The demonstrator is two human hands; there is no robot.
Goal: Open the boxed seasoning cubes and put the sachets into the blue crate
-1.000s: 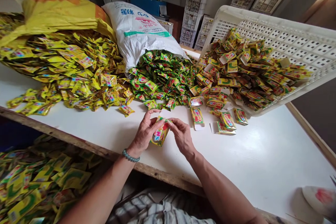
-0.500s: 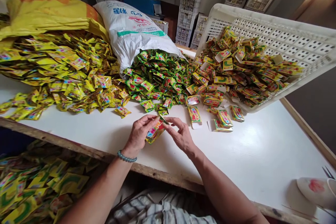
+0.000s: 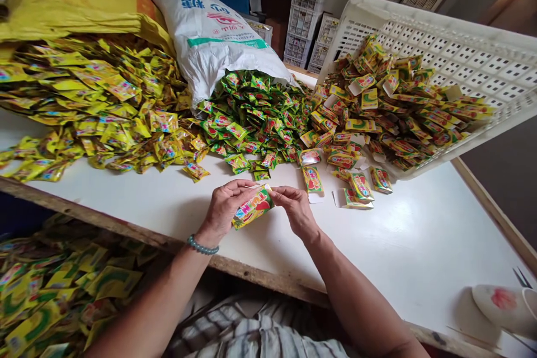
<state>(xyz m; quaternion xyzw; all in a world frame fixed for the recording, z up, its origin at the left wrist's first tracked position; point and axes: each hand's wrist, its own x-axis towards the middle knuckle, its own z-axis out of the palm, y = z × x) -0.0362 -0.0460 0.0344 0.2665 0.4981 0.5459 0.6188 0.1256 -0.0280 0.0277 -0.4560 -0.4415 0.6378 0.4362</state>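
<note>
A small yellow and green printed candy box point(image 3: 253, 208) is held above the table between my two hands. My left hand point(image 3: 222, 207) grips its left side, thumb on the near face. The fingers of my right hand point(image 3: 292, 206) pinch its upper right end, where a bit of white shows. Just beyond lies a pile of green candy packets point(image 3: 262, 123). To its left spreads a heap of yellow candy packets point(image 3: 113, 100). Several similar boxes, such as an upright-printed box point(image 3: 312, 180) with a white end flap out, lie right of my hands.
A tilted white plastic basket point(image 3: 474, 56) spills many boxes at the right. A white woven sack point(image 3: 218, 28) and a yellow sack point(image 3: 84, 5) lie at the back. A cup point(image 3: 503, 305) stands near the right corner. Flat cartons point(image 3: 62, 291) lie below the table's left edge.
The box's upper end was dark and tilted under both hands' fingers; now its printed face shows more fully. My right hand has shifted slightly and pinches the corner. The view has tilted a little.
</note>
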